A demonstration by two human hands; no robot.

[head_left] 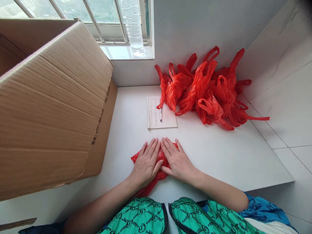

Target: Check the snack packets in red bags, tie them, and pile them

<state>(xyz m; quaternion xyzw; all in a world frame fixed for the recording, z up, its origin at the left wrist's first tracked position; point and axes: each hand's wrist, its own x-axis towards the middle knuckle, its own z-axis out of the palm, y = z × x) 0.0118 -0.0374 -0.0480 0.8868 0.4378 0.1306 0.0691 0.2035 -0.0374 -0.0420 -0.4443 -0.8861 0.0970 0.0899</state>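
Observation:
A red plastic bag (160,158) lies on the white table right in front of me, partly covered by both palms. My left hand (148,161) rests flat on its left side, fingers stretched out. On the right side my right hand (175,158) presses down the same way, its fingertips close to those of the left. A strip of the bag trails towards me beneath my left forearm. What the bag contains, if anything, is hidden.
A large open cardboard box (56,107) takes up the left side. Several knotted red plastic bags (202,91) are heaped at the back right, partly over a notebook (168,120) with a pen (161,114). A water bottle (133,27) stands on the windowsill (117,53).

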